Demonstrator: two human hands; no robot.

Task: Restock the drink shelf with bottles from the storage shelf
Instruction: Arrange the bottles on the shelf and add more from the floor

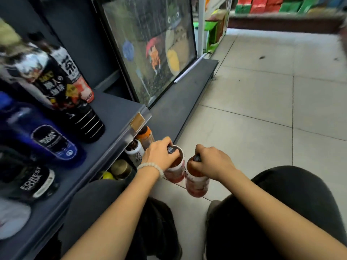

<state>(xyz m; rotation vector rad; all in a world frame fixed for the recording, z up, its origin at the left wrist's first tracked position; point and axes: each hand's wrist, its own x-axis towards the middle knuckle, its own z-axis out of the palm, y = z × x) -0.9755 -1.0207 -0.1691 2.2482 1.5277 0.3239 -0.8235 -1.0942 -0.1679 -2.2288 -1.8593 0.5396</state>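
Two pink-labelled tea bottles hang low over the tiled floor in front of my knees. My left hand (161,154), with a bead bracelet on the wrist, grips the top of the left tea bottle (175,172). Right beside it, my right hand (212,162) grips the dark cap of the right tea bottle (197,184). The two bottles touch side by side. To the left is the dark drink shelf (116,111), carrying a matching pink tea bottle (75,72) and a black coffee bottle (62,94). Under its edge, the lower shelf holds a white bottle (134,150) and an orange bottle (147,136).
Blue soda bottles (47,136) and a black "Forest Soda" bottle (37,182) lie along the drink shelf's left part. A framed cartoon picture (150,47) leans on the low dark base board (180,102). Tiled floor (272,109) opens to the right; my dark-trousered knees fill the foreground.
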